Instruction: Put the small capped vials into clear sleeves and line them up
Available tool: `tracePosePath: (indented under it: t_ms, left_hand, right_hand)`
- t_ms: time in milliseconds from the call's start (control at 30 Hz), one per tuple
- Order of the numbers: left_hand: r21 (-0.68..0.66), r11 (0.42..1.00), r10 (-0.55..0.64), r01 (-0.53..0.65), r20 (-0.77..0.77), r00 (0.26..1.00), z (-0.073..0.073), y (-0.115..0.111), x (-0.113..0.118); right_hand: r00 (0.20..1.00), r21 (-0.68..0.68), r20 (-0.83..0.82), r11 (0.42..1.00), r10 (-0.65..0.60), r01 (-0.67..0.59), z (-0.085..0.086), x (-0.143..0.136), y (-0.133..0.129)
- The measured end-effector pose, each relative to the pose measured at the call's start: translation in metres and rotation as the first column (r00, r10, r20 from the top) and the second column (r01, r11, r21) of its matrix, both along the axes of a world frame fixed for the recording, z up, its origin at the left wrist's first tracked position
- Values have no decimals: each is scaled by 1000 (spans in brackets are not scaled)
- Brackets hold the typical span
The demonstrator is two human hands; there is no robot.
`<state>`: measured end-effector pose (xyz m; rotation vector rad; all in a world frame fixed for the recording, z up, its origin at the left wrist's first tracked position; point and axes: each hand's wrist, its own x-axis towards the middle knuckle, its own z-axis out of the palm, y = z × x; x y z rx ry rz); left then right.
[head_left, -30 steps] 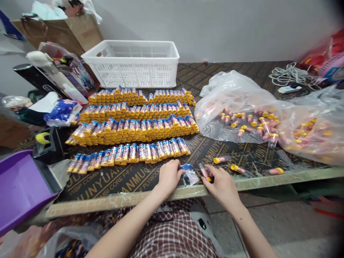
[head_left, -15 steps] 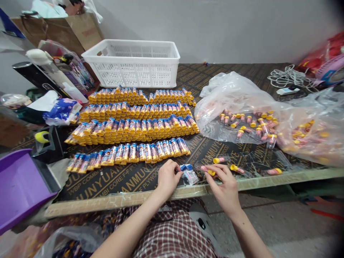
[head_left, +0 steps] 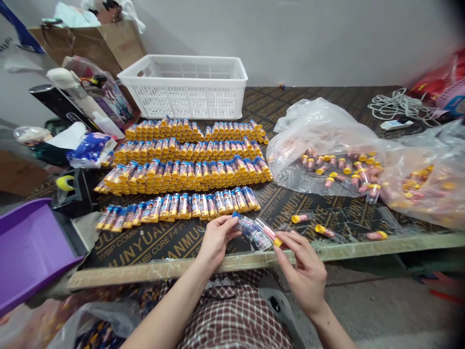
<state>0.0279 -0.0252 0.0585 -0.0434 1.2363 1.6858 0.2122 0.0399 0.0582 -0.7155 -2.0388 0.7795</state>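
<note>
My left hand (head_left: 220, 238) is closed, thumb and fingers pinching the blue end of a flat printed wrapper (head_left: 247, 225). More printed wrappers (head_left: 262, 242) lie just under it near the table's front edge. In my right hand (head_left: 300, 254) is a clear tube (head_left: 267, 230) with pink contents, gripped by its yellow cap and tilted towards the wrapper. Several unwrapped tubes with yellow caps (head_left: 325, 231) lie to the right of that hand. Beyond my left hand stretches a row of blue-and-yellow wrapped tubes (head_left: 175, 206), with stacked rows of them (head_left: 189, 169) behind.
A white basket (head_left: 185, 99) stands at the back. Clear plastic bags (head_left: 319, 121) with capped tubes are on the right. At the left are a purple dustpan (head_left: 32, 249), a tape dispenser (head_left: 78, 194) and bottles. White cable (head_left: 395, 107) lies back right.
My left hand has lifted a wrapper by its blue end. My right hand has brought the tube left, up to the wrapper, and turned it. The whole view has shifted slightly.
</note>
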Motion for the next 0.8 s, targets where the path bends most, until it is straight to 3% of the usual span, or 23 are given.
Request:
tracePosePath:
  t_ms: [133, 367, 533, 700, 800]
  left_hand:
    - [-1, 997, 82, -82, -8, 997, -1, -1, -3]
    - [-4, 993, 118, -118, -48, 992, 0, -3, -5]
    - [-4, 993, 119, -120, -83, 989, 0, -3, -2]
    - [56, 998, 18, -15, -58, 998, 7, -5, 4]
    - [71, 994, -86, 88, -34, 996, 12, -7, 8]
  right_hand:
    - [999, 7, -26, 1000, -23, 23, 1, -3, -4]
    - [1000, 26, -29, 1000, 9, -8, 1, -6, -8]
    - [992, -6, 21, 992, 128, -128, 2, -10, -9]
    - [971, -81, 54, 970, 233, -229, 0, -13, -9]
    - [969, -54, 76, 971, 235, -231, -3, -14, -5]
